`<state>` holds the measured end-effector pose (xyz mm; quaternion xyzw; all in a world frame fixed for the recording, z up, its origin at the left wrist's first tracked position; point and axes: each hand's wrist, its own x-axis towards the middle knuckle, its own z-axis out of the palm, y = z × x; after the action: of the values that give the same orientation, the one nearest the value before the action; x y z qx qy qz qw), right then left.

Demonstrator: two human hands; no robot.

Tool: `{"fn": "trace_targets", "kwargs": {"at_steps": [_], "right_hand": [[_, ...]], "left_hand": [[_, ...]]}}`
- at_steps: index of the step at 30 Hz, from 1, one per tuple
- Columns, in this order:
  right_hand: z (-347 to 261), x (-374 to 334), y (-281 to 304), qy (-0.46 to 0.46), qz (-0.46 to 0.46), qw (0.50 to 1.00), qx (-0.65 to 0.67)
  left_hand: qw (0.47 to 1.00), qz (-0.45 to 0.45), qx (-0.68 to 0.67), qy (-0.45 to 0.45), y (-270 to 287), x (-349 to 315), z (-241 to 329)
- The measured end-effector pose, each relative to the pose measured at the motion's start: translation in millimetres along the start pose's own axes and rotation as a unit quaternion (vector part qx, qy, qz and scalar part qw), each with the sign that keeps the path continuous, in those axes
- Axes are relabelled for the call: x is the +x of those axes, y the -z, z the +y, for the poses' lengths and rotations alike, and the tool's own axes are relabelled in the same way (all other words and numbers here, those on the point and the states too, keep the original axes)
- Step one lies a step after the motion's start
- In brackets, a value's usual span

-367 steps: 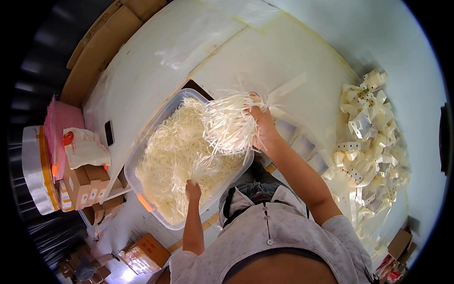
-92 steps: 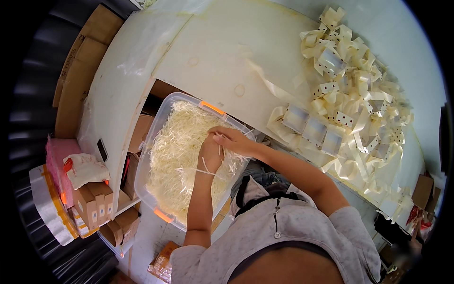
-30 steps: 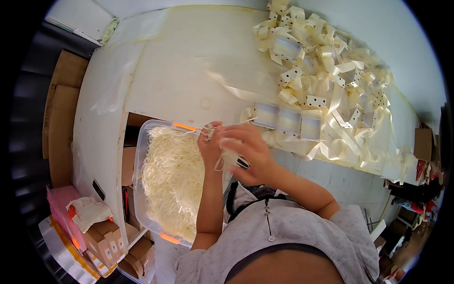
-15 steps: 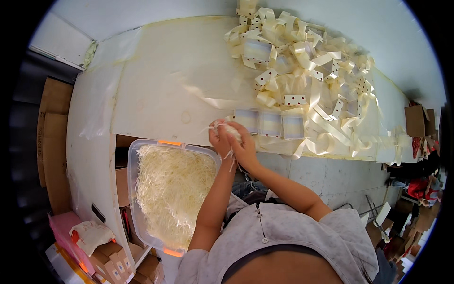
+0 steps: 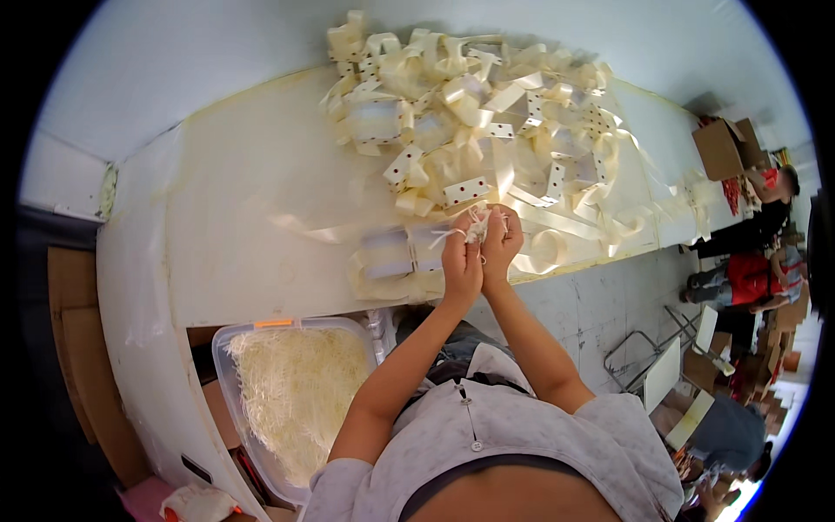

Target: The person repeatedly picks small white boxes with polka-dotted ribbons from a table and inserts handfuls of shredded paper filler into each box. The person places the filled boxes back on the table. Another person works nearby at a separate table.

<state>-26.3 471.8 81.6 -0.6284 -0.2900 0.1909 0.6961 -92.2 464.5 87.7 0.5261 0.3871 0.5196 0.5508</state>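
Observation:
Close together above the table's front edge, my left hand point(image 5: 463, 268) and my right hand point(image 5: 500, 250) are both closed around a small wad of cream shredded paper point(image 5: 477, 228). Loose strands stick out between the fingers. Just left of the hands, small open boxes point(image 5: 387, 254) with pale insides sit in a row along the edge; my hands and wrists hide part of that row. Behind them spreads a heap of dotted white boxes with cream ribbons point(image 5: 465, 191). Below the table, to the left, a clear plastic bin point(image 5: 228, 409) holds a mass of the same shredded paper point(image 5: 300, 396).
The white table point(image 5: 243, 235) runs along the wall. At far right are an open cardboard box point(image 5: 718, 150), other people point(image 5: 774, 196) and a folding chair point(image 5: 665, 370) on the grey floor point(image 5: 565, 322). Flattened cardboard point(image 5: 83, 348) leans at the left.
Both hands have moved right along the row of boxes, still gripping the shredded paper. The view has shifted and turned, bringing people into sight at the right.

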Motion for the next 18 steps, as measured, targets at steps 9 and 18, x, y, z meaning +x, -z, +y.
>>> {"fn": "trace_targets", "kwargs": {"at_steps": [9,18], "right_hand": [[38.0,42.9,52.1,0.098,-0.345,0.852,-0.381],[-13.1,59.7,61.4,0.168,-0.445,0.800,-0.365]], "left_hand": [[0.947,-0.207,0.245,0.031,23.4,12.7,-35.1],[0.987,-0.076,0.048,0.132,105.0,-31.1,4.9]]}}
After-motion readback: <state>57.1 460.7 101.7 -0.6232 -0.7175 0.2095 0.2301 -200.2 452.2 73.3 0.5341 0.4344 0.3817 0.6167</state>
